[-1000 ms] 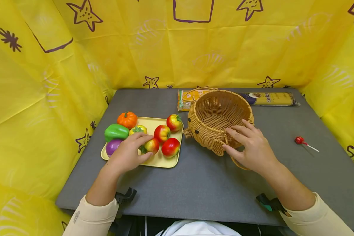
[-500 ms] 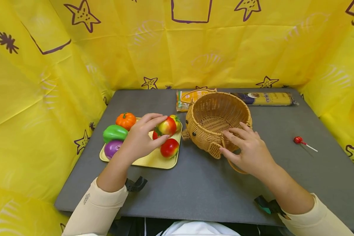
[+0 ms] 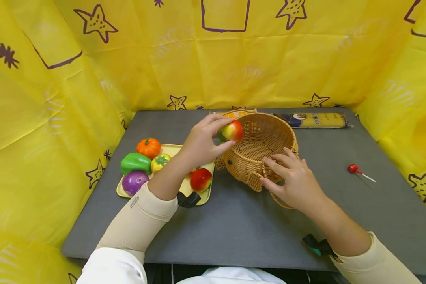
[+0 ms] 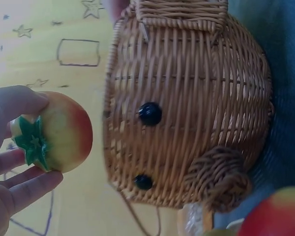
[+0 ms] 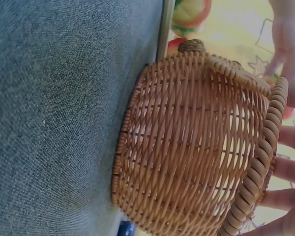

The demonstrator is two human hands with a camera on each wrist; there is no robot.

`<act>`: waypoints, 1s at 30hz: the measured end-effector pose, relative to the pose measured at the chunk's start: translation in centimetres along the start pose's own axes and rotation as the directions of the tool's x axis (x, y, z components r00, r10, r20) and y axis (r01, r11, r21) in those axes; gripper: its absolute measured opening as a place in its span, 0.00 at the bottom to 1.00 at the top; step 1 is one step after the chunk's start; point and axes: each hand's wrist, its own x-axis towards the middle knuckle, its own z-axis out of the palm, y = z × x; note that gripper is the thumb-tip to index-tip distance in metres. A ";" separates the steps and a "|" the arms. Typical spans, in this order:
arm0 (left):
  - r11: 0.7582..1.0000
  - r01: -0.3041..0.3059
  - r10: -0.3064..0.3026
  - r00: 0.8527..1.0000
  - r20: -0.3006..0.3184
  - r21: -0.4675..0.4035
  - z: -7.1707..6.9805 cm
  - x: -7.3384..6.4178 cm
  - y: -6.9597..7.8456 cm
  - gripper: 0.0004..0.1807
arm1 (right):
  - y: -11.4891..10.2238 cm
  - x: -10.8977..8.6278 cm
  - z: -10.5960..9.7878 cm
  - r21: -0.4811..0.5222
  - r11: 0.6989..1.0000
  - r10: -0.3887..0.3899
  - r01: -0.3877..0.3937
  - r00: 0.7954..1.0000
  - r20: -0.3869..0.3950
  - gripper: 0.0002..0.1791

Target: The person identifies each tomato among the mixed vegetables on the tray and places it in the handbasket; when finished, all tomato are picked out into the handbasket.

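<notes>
In the head view my left hand (image 3: 207,142) holds a red-and-yellow toy tomato (image 3: 233,131) between thumb and fingers, over the left part of the wicker basket's rim. In the left wrist view the tomato (image 4: 64,132) shows a green star-shaped leaf cap and is beside the basket wall (image 4: 187,88), at the level of its opening. The basket (image 3: 241,165) stands upright, with black bead eyes and a woven snout. At its near right rim lies my right hand (image 3: 294,181), fingers spread and loosely bent, fingertips at the rim beside a hanging handle (image 5: 258,162).
Left of the basket, a yellow tray (image 3: 170,149) bears toy produce, including an orange pumpkin (image 3: 148,148), a green pepper (image 3: 135,163), a purple ball-shaped piece (image 3: 135,182) and a red piece (image 3: 200,180). Behind lies a long yellow packet (image 3: 319,120). A red lollipop (image 3: 353,169) lies right.
My left hand has lifted the tomato off the tray and carried it right and away from me to the basket. The right hand stays at the basket rim.
</notes>
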 end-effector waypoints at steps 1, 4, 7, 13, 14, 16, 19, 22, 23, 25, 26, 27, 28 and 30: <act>1.000 0.002 -0.002 1.000 0.013 0.010 0.3 0.4 0.0 0.32 | 0.0 0.0 0.0 0.001 1.000 -0.002 0.002 1.000 0.001 0.30; 0.999 0.012 -0.014 0.998 0.062 0.042 1.3 1.4 0.1 0.32 | 0.0 0.0 0.0 0.001 1.000 -0.006 0.006 1.000 0.002 0.30; 0.997 0.010 -0.019 0.992 0.122 0.072 2.3 2.2 0.4 0.32 | 0.0 0.1 0.0 0.005 1.000 -0.004 0.004 1.000 0.007 0.30; 0.992 0.015 -0.053 0.954 0.296 0.129 3.8 3.1 0.6 0.32 | 0.1 0.1 -0.1 0.003 1.000 0.002 -0.002 1.000 0.015 0.30; 0.990 0.011 -0.056 0.946 0.320 0.142 3.9 3.3 0.7 0.32 | 0.2 0.1 -0.1 0.003 1.000 0.002 -0.002 1.000 0.015 0.30; 0.987 0.003 -0.060 0.933 0.356 0.160 4.0 3.4 0.8 0.33 | 0.2 0.1 -0.1 0.002 1.000 0.001 -0.001 1.000 0.014 0.30; 0.985 -0.014 -0.055 0.920 0.388 0.171 3.9 3.6 0.8 0.33 | 0.2 0.1 -0.1 0.001 1.000 0.004 -0.004 1.000 0.012 0.30; 0.985 -0.027 -0.046 0.912 0.407 0.171 3.8 3.6 0.8 0.34 | 0.1 0.1 -0.1 0.002 1.000 0.014 -0.014 1.000 0.015 0.30; 0.985 -0.031 -0.042 0.911 0.410 0.170 3.7 3.6 0.7 0.34 | 0.1 0.1 -0.1 0.002 1.000 0.018 -0.018 1.000 0.018 0.30; 0.986 -0.036 -0.036 0.910 0.412 0.165 3.6 3.5 0.7 0.34 | 0.1 0.1 -0.1 0.003 1.000 0.023 -0.023 0.999 0.022 0.30; 0.986 -0.037 -0.033 0.912 0.409 0.161 3.5 3.4 0.7 0.34 | 0.1 0.1 -0.1 0.004 1.000 0.025 -0.025 0.999 0.023 0.30; 0.987 -0.037 -0.030 0.914 0.404 0.156 3.4 3.3 0.7 0.34 | 0.1 0.1 -0.1 0.005 1.000 0.025 -0.025 0.999 0.024 0.30; 0.988 -0.034 -0.028 0.917 0.397 0.149 3.3 3.2 0.8 0.33 | 0.1 0.1 -0.1 0.006 1.000 0.023 -0.023 0.999 0.023 0.30; 0.990 -0.033 -0.022 0.925 0.379 0.139 3.1 3.1 0.9 0.33 | 0.1 0.0 -0.1 0.008 1.000 0.023 -0.023 1.000 0.022 0.29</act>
